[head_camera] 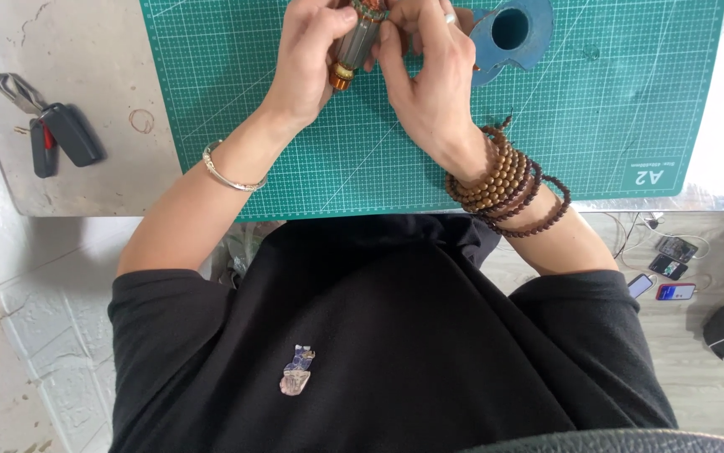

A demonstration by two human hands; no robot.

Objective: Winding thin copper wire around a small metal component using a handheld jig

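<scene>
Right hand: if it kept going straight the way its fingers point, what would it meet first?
The right hand points up and leftward, already touching the metal motor rotor that both hands grip. Beyond it lies the left hand. The blue housing part sits off to the side.

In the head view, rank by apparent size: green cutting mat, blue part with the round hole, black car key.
1. Green cutting mat, by far.
2. Blue part, cut by the frame.
3. Black car key, close to the blue part, so unsure.

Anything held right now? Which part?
Yes: a motor armature, held in both hands. Left hand grips one side of its grey core, right hand the other; the copper end pokes out below.
</scene>
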